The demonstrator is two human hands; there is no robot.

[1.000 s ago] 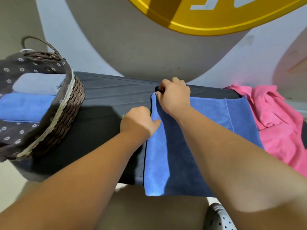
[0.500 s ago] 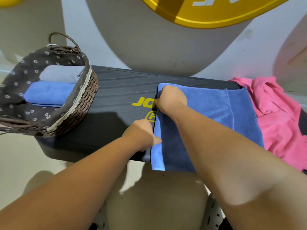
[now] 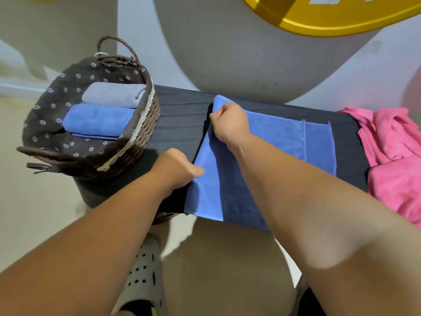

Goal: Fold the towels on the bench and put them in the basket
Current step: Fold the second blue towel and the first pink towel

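A blue towel (image 3: 280, 137) lies across the dark bench (image 3: 180, 115), its near end hanging over the front edge. My right hand (image 3: 230, 124) pinches the towel's far left corner and lifts it a little off the bench. My left hand (image 3: 176, 167) grips the left edge nearer to me. A crumpled pink towel (image 3: 391, 153) sits on the bench's right end. The wicker basket (image 3: 127, 153) stands on the left end, lined with dark flowered cloth, and holds a folded grey towel (image 3: 114, 94) and a folded blue towel (image 3: 98, 119).
A grey wall with a large yellow disc (image 3: 330, 17) rises behind the bench. My knee and a grey perforated clog (image 3: 143, 277) are below, on the pale floor. The basket's handle (image 3: 118, 46) sticks up at its far side.
The view has swung left, bringing the whole basket into sight. Both hands still hold the blue towel's left edge; the far corner is now raised, covering the bench's yellow logo.
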